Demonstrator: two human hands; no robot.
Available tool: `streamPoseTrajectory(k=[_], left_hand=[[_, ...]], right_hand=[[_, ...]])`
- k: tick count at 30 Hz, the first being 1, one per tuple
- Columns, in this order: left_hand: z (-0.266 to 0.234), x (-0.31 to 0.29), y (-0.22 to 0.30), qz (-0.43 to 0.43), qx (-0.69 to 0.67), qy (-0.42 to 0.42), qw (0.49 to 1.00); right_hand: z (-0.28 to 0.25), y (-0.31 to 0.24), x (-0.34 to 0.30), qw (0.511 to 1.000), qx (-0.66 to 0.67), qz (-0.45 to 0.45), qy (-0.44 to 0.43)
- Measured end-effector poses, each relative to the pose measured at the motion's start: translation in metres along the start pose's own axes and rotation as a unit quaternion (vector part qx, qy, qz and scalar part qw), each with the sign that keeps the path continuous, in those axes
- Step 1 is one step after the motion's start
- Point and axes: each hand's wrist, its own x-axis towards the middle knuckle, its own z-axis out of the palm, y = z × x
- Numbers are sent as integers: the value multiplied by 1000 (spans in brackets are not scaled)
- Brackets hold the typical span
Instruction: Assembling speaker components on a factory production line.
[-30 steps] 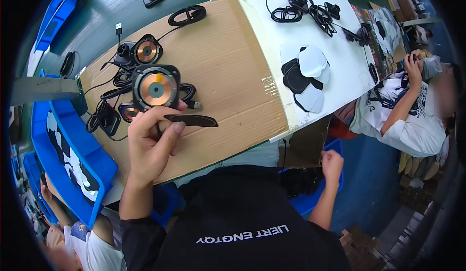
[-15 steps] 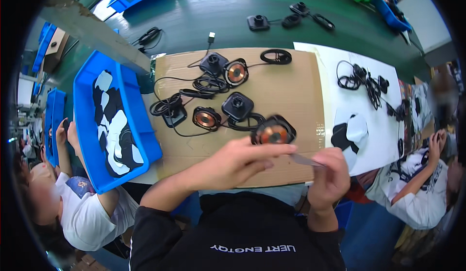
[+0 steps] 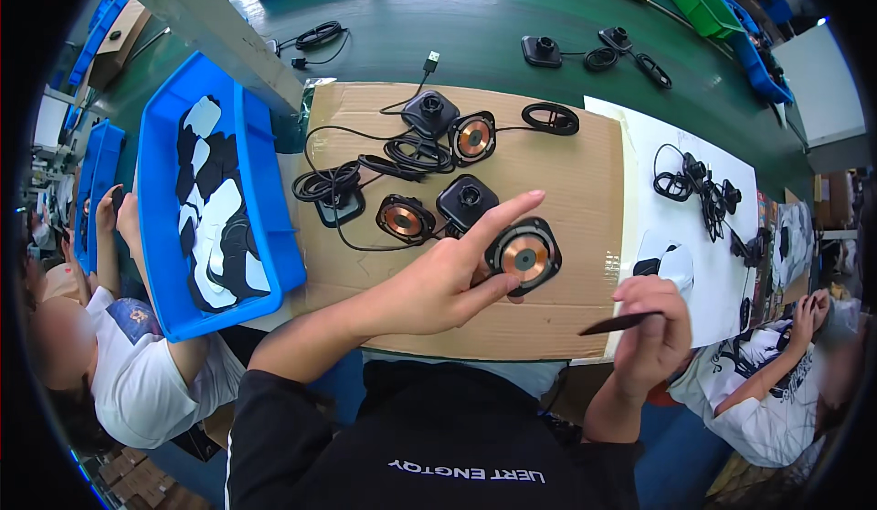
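Note:
My left hand (image 3: 429, 286) grips a black, rounded-square unit with a copper coil (image 3: 537, 252), its coil face turned up. The thumb is at its lower edge and the index finger stretches past it. To the right, my right hand (image 3: 650, 341) pinches a thin, dark flat piece (image 3: 617, 324), apart from the unit. Two more copper-coil units (image 3: 473, 137) lie on the cardboard, along with black square mounts (image 3: 467, 198) with round stubs and coiled black cables (image 3: 416, 154).
Left stands a blue bin (image 3: 290, 273) of black and white flat pieces (image 3: 222, 213). Cardboard (image 3: 575, 172) covers the table before me. On white paper (image 3: 639, 199) lie more flat pieces (image 3: 677, 265) and cabled parts (image 3: 699, 177). A post (image 3: 215, 35) rises at far left. People work at both sides.
My hands have drawn apart, the right moving rightward with the flat piece. My left index finger has lifted and the coil face now shows more fully. The view has shifted slightly.

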Motion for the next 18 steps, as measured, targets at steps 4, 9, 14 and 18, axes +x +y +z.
streamPoseTrajectory(k=[4, 9, 14, 18], left_hand=[[3, -3, -9, 21, 51, 37, 998], [-9, -1, -8, 28, -3, -28, 999], [-13, -3, -11, -18, -169, -54, 984], [-14, -6, -5, -54, -235, -67, 968]], right_hand=[[13, 1, -1, 994, -68, 66, -47], [18, 1, 15, 987, -99, 123, -33], [25, -6, 33, 980, 59, 186, 29], [20, 6, 43, 992, 56, 110, -2]])
